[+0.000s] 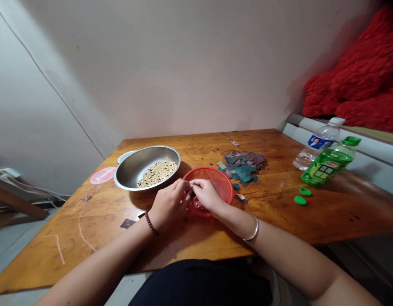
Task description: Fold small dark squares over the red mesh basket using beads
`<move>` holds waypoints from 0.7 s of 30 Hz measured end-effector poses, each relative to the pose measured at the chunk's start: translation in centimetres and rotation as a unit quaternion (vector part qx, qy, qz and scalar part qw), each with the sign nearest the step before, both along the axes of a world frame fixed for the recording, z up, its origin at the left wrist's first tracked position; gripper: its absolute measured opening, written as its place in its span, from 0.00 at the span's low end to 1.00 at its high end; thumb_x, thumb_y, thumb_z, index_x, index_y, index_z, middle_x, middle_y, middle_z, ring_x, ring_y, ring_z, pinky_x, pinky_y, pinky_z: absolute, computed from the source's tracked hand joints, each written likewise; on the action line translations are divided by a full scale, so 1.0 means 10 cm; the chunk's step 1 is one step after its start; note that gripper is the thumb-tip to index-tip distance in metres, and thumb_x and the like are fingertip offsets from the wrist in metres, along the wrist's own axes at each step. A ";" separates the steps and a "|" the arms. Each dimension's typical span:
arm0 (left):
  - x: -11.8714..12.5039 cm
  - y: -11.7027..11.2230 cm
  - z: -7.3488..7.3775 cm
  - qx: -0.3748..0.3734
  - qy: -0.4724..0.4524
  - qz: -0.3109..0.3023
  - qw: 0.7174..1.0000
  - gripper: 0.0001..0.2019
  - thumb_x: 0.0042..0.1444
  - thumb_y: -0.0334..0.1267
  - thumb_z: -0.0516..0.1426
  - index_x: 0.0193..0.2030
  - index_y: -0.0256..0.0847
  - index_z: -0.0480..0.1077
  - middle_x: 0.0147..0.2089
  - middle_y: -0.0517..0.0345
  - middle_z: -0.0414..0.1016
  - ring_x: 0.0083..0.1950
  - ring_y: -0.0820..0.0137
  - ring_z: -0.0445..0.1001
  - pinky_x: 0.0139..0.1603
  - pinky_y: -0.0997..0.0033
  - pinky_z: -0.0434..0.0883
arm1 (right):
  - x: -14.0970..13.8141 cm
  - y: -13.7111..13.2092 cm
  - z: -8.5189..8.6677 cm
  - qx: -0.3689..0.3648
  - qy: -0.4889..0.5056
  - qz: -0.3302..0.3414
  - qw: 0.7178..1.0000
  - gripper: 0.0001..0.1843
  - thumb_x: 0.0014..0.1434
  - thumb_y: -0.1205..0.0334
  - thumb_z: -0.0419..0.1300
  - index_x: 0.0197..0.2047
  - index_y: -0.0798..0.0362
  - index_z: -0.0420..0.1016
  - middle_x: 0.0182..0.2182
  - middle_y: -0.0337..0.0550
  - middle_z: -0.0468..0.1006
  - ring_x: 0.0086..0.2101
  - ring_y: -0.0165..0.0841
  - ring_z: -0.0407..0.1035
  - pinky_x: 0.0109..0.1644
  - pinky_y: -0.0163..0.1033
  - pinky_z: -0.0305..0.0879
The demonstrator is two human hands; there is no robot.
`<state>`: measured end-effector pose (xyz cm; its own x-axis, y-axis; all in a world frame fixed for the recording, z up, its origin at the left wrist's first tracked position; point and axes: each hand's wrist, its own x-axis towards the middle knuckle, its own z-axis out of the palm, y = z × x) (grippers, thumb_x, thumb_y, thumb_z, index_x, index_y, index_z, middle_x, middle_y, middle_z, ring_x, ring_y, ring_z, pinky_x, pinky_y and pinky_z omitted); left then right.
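Our left hand (169, 203) and right hand (207, 195) pinch a small dark scrap (192, 194) between them, just above a red plastic basket (220, 182) at lower centre. Just beyond lies a pile of teal and mauve squares (243, 168). At right, a green bottle (327, 165) carries a label too blurred for us to read, and a clear water bottle (320, 142) shows a blue label with a portrait. At left, a pink disc (102, 175) bears a white mark.

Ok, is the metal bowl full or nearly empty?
Nearly empty: the pale and dark beans form only a small patch on the bottom of the metal bowl, with bare metal showing around them.
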<state>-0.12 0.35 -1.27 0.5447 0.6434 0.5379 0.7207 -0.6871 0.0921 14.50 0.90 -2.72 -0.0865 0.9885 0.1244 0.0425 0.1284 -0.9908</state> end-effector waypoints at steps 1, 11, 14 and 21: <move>0.00 0.00 0.00 0.000 0.000 -0.001 1.000 0.05 0.57 0.36 0.51 0.40 0.40 0.63 0.35 0.59 0.71 0.31 0.75 0.69 0.28 0.76 0.61 | 0.00 0.00 0.01 -0.001 0.000 0.000 1.000 0.13 0.53 0.66 0.51 0.31 0.55 0.78 0.27 0.41 0.78 0.29 0.31 0.70 0.33 0.33 0.63; 0.00 0.00 -0.01 -0.001 -0.001 0.000 1.000 0.04 0.56 0.35 0.52 0.39 0.41 0.62 0.35 0.59 0.71 0.30 0.75 0.69 0.27 0.76 0.61 | 0.00 -0.02 0.03 -0.012 -0.007 -0.002 1.000 0.13 0.54 0.66 0.51 0.31 0.55 0.77 0.22 0.39 0.74 0.23 0.28 0.67 0.27 0.32 0.62; 0.00 0.00 0.00 0.002 -0.001 0.000 1.000 0.04 0.57 0.35 0.52 0.39 0.41 0.62 0.35 0.59 0.71 0.30 0.75 0.69 0.27 0.76 0.61 | 0.00 -0.02 0.03 -0.008 -0.007 -0.002 1.000 0.13 0.53 0.66 0.51 0.30 0.54 0.77 0.22 0.38 0.74 0.23 0.28 0.67 0.27 0.32 0.62; 0.00 0.00 0.01 0.008 0.008 0.006 1.000 0.05 0.57 0.36 0.52 0.39 0.41 0.63 0.34 0.59 0.71 0.29 0.75 0.68 0.26 0.75 0.60 | 0.00 -0.02 0.03 -0.011 -0.002 -0.003 1.000 0.13 0.54 0.67 0.51 0.30 0.54 0.77 0.20 0.38 0.73 0.24 0.30 0.69 0.30 0.33 0.64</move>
